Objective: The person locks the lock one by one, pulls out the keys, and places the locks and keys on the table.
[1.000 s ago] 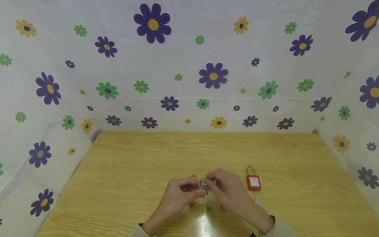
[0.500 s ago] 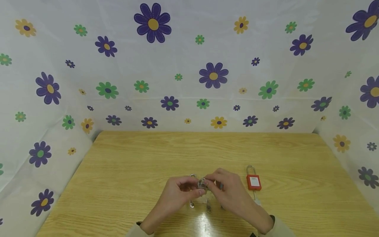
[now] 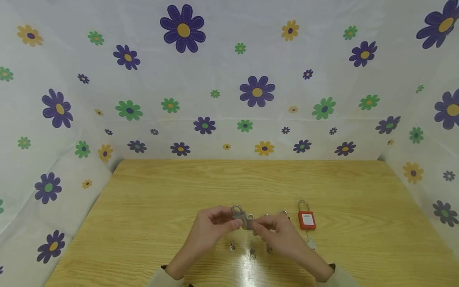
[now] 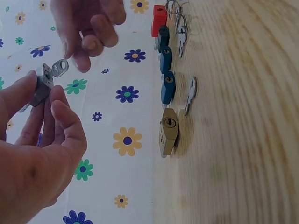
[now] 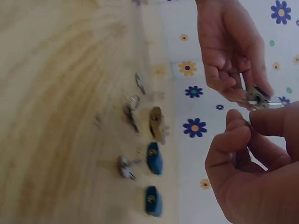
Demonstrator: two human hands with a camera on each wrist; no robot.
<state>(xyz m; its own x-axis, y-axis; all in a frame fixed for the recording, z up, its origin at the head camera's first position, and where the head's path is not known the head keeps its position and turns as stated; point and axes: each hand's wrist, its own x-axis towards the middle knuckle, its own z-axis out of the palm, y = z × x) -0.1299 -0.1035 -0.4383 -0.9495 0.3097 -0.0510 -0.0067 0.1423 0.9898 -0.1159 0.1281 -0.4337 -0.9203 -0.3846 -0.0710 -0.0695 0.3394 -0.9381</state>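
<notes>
My left hand (image 3: pixel 211 229) holds a silver-grey padlock (image 4: pixel 43 84) between thumb and fingers, raised over the table. In the left wrist view its keyhole face points toward my right hand (image 3: pixel 281 235). A small silver key (image 4: pixel 60 68) is at that face, its round head outward, and my right thumb and fingertip pinch close at the head's edge. In the right wrist view the right fingers largely hide the key. Below stand a brass padlock (image 4: pixel 169 133) and several blue padlocks (image 4: pixel 168 87) in a row.
A red padlock (image 3: pixel 307 220) with a white label ends the row at the right. Loose keys lie in front of the locks, including a single key (image 4: pixel 190 95) and a ringed key bunch (image 5: pixel 131 114). Flower-printed cloth (image 3: pixel 229 119) walls the wooden table (image 3: pixel 179 187).
My left hand has moved slightly up and left with the padlock. The hands have drawn a little apart, and more of the locks behind them shows.
</notes>
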